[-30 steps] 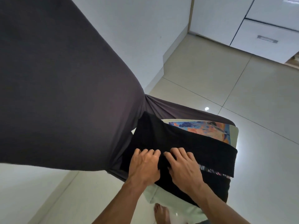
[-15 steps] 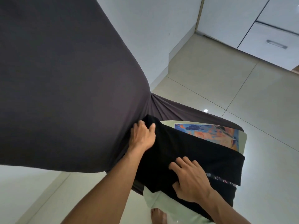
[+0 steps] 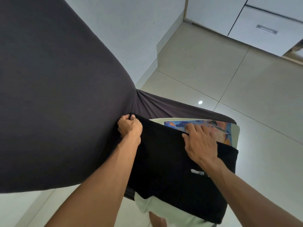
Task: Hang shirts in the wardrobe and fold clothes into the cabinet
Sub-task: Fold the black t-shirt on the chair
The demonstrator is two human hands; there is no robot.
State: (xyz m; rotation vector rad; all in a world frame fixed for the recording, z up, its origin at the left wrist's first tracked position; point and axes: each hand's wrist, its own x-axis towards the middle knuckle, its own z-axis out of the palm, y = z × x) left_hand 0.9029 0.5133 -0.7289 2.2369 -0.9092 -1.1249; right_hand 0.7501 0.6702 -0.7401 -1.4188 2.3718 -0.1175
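Gripping the black garment (image 3: 165, 163) at lower centre of the frame, the left hand (image 3: 129, 126) is bunching its upper-left corner while the right hand (image 3: 200, 145) is pinching its top edge over a printed shirt (image 3: 226, 128).

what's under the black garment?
Under the black garment lies a pale shirt with a colourful print, showing at the far and near edges. The left hand grips its corner; the right hand pinches its far edge. The middle is covered.
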